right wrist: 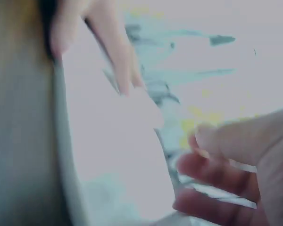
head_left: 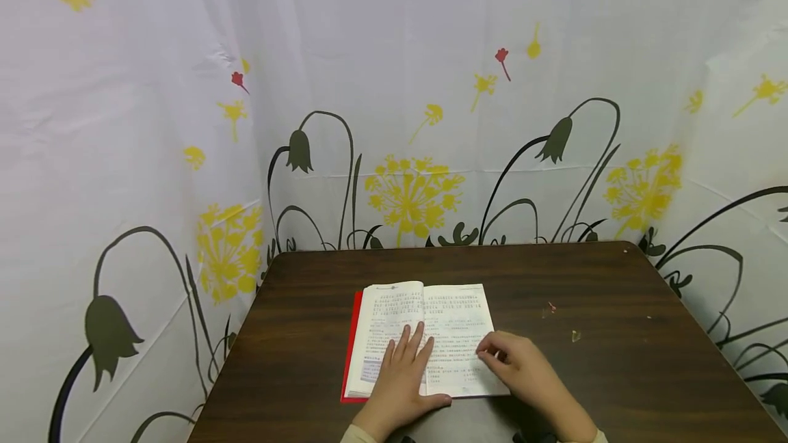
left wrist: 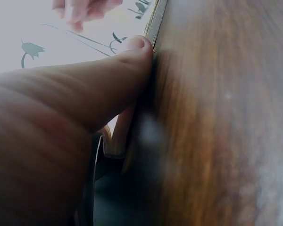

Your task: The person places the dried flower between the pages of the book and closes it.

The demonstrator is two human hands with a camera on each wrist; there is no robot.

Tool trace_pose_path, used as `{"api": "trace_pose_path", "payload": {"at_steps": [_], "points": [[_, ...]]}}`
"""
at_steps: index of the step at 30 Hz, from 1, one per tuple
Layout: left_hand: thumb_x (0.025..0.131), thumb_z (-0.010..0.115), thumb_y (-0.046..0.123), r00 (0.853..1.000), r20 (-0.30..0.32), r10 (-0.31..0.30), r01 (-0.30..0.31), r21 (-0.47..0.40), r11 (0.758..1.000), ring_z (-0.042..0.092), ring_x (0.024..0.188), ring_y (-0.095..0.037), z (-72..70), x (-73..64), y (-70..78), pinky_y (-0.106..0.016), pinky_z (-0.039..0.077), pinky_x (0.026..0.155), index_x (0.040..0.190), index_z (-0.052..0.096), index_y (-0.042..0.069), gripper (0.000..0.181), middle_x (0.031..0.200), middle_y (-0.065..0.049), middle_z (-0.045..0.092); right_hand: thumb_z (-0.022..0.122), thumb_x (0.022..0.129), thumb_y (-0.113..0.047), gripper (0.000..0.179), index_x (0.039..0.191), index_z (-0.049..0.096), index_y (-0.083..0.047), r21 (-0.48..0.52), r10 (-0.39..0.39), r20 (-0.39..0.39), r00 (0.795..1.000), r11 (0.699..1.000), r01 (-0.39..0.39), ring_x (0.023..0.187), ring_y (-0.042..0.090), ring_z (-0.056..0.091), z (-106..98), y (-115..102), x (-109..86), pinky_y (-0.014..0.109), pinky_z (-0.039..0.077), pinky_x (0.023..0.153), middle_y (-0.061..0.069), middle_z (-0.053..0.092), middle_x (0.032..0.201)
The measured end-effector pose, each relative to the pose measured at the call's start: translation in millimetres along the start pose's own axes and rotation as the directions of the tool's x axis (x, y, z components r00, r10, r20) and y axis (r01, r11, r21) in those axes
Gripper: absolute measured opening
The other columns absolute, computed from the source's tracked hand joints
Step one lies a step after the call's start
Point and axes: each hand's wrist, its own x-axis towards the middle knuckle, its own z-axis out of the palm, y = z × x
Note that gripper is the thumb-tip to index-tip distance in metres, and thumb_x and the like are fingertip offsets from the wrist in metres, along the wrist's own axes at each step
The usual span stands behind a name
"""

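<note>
An open book (head_left: 455, 306) with printed pages and a red cover lies on the table. My left hand (head_left: 403, 374) rests on it with fingers spread, mostly over the left page near the fold. In the left wrist view, the left thumb (left wrist: 127, 61) lies along the book's near edge. Close to the right page's outer edge is my right hand (head_left: 520, 364), its fingers loosely bent and the thumb near the index finger. Nothing shows between those fingers (right wrist: 217, 174) in the blurred right wrist view, where the page (right wrist: 118, 141) looks washed out.
The dark wooden table (head_left: 295, 333) extends around the book on all sides. A small red scrap (head_left: 552, 307) and a yellowish bit (head_left: 575, 336) lie to the book's right. Behind the table hangs a white curtain (head_left: 394, 74) with flower prints.
</note>
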Motion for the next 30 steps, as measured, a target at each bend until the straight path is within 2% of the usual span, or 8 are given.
{"api": "trace_pose_path", "payload": {"at_steps": [3,5,8,10,12,16,23,30], "points": [[0.083,0.077,0.078,1.000,0.015,-0.014,0.014,-0.010,1.000,0.021,0.170,-0.038,-0.4,0.2,2.8,-0.069,0.027,0.130,0.166,0.046,0.015,0.109,0.184,-0.007,0.022,0.080,0.100,-0.017,0.005,0.097,0.079,-0.020,-0.111,0.221,-0.096,0.971,0.967,-0.231,0.069,0.002,0.057,-28,20,-4.1,0.025,0.048,0.062,-0.011,0.072,0.083],[0.083,0.078,0.077,0.999,0.026,-0.019,0.019,-0.014,1.000,0.020,0.170,-0.038,-1.0,-0.7,3.8,-0.069,0.026,0.131,0.166,0.046,0.015,0.109,0.184,-0.007,0.021,0.076,0.102,-0.020,0.005,0.101,0.079,-0.017,-0.158,0.360,-0.171,0.917,0.909,-0.387,0.069,0.007,0.060,-46,35,-11.4,0.029,0.048,0.060,-0.004,0.076,0.086],[0.084,0.077,0.077,0.999,0.035,-0.019,0.019,-0.017,1.000,0.020,0.170,-0.038,-1.6,-2.7,3.9,-0.070,0.025,0.131,0.166,0.047,0.014,0.108,0.184,-0.007,0.021,0.069,0.104,-0.023,0.015,0.105,0.078,-0.011,-0.178,0.516,-0.271,0.812,0.803,-0.569,0.068,0.017,0.065,-66,58,-25.0,0.035,0.047,0.057,0.004,0.079,0.090],[0.084,0.078,0.076,0.999,0.040,-0.019,0.020,-0.025,0.999,0.020,0.170,-0.039,-1.8,-4.1,3.2,-0.070,0.024,0.131,0.166,0.046,0.014,0.108,0.184,-0.008,0.021,0.067,0.104,-0.026,0.020,0.107,0.077,-0.009,-0.172,0.586,-0.305,0.751,0.742,-0.648,0.069,0.020,0.067,-74,70,-31.9,0.037,0.047,0.056,0.007,0.081,0.093],[0.084,0.078,0.076,0.999,0.046,-0.024,0.025,-0.027,0.999,0.020,0.170,-0.039,-2.1,-5.0,2.3,-0.071,0.024,0.131,0.166,0.046,0.014,0.108,0.184,-0.007,0.021,0.067,0.103,-0.029,0.023,0.107,0.076,-0.008,-0.154,0.624,-0.315,0.715,0.710,-0.687,0.069,0.023,0.068,-77,80,-35.6,0.039,0.046,0.055,0.009,0.081,0.093],[0.085,0.077,0.076,0.998,0.059,-0.037,0.039,-0.027,0.999,0.016,0.171,-0.037,-2.2,-5.6,0.1,-0.069,0.022,0.133,0.168,0.044,0.016,0.108,0.185,-0.005,0.017,0.072,0.103,-0.036,0.031,0.110,0.075,-0.006,-0.135,0.647,-0.297,0.702,0.699,-0.702,0.065,0.023,0.067,-74,91,-36.8,0.039,0.047,0.052,0.010,0.081,0.091],[0.084,0.078,0.076,0.998,0.051,-0.033,0.034,-0.014,0.999,0.015,0.172,-0.036,-2.2,-0.8,0.2,-0.068,0.021,0.133,0.169,0.042,0.016,0.110,0.185,-0.004,0.016,0.075,0.101,-0.030,0.024,0.106,0.076,-0.007,-0.164,0.602,-0.334,0.726,0.721,-0.673,0.064,0.023,0.065,-67,92,-33.3,0.041,0.047,0.053,0.005,0.077,0.083],[0.083,0.080,0.074,0.997,0.062,-0.046,0.048,-0.022,0.999,0.016,0.171,-0.037,-1.5,1.6,4.0,-0.069,0.021,0.133,0.168,0.043,0.015,0.110,0.185,-0.006,0.017,0.067,0.105,-0.029,0.023,0.107,0.074,-0.006,-0.188,0.616,-0.269,0.740,0.721,-0.668,0.074,0.029,0.069,-72,94,-30.4,0.050,0.053,0.061,0.012,0.077,0.091]]}}
